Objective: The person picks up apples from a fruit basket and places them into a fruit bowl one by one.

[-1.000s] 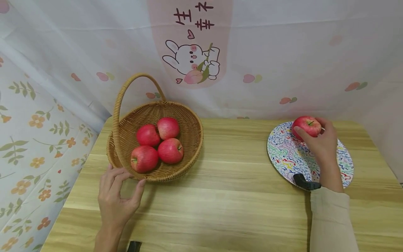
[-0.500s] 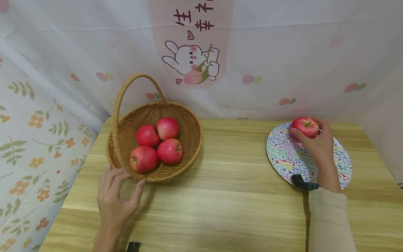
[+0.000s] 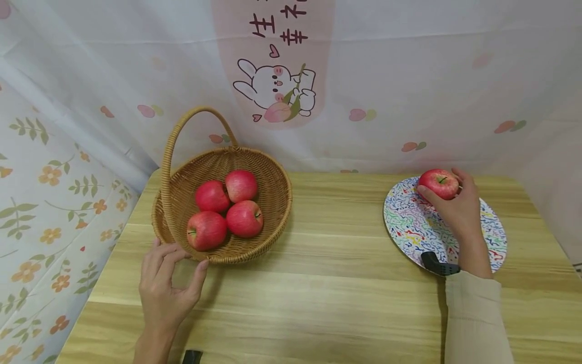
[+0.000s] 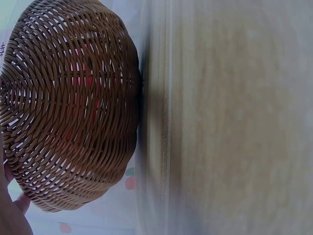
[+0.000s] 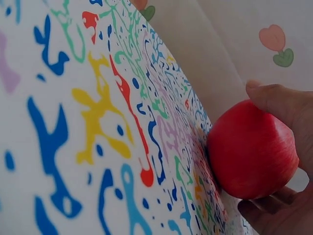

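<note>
In the head view a wicker basket (image 3: 273,227) with a tall arched handle stands at the left, several red apples (image 3: 244,218) inside it. My left hand (image 3: 165,283) holds its near rim, thumb and fingers spread along the edge. The left wrist view shows the woven side of the basket (image 4: 73,107) with the fingertips at its border. At the right, my right hand (image 3: 461,212) grips a single red apple (image 3: 437,183) over the far part of a round patterned plate (image 3: 402,222). In the right wrist view thumb and fingers surround this apple (image 5: 252,152), which sits against the plate's surface.
A wooden table (image 3: 336,283) carries everything, with a wide stretch of board between basket and plate. Behind it hangs a printed curtain (image 3: 391,76), and a floral cloth (image 3: 50,227) hangs at the left. Black straps show at both wrists.
The right hand, with the apple, has shifted very slightly left over the plate. The left hand and the basket stay as they were.
</note>
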`<state>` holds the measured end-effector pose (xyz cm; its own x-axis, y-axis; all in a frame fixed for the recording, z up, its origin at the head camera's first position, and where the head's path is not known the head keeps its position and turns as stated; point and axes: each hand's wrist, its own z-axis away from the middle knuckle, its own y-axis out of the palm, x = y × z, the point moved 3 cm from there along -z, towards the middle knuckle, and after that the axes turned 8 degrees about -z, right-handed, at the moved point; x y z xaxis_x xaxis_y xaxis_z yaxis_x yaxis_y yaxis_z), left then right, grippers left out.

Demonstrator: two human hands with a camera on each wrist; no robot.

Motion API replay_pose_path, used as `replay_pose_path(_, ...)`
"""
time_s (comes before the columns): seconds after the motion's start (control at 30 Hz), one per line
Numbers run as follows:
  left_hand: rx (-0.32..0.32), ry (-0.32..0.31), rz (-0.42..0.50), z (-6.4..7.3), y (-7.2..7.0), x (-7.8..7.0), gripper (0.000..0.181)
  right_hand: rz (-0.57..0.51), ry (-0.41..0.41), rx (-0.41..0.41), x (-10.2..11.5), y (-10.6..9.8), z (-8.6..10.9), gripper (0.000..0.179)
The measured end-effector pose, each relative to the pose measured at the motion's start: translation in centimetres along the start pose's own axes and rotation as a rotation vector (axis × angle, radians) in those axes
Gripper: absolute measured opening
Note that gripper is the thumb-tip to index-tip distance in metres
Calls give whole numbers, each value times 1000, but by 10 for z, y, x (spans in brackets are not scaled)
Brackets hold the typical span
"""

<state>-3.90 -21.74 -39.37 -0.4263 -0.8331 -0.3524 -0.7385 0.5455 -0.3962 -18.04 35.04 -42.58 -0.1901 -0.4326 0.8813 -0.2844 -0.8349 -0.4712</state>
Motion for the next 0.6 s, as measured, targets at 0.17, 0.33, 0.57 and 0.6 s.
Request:
replay_pose_path(0.17, -4, 2, 1, 0, 1, 0, 60, -5, -7, 1, 1, -2, -1, 104)
replay_pose_path(0.33, -1, 2, 1, 1, 0, 1, 60, -24, 2, -39, 4, -3, 0, 97)
replay_pose_path(0.57, -2, 4, -1, 1, 0, 1, 60, -40, -10, -122, 13, -5, 2, 87)
replay_pose_path(0.6, -3, 5, -1, 1, 0, 1, 60, -40, -15, -130, 14, -6, 2, 86)
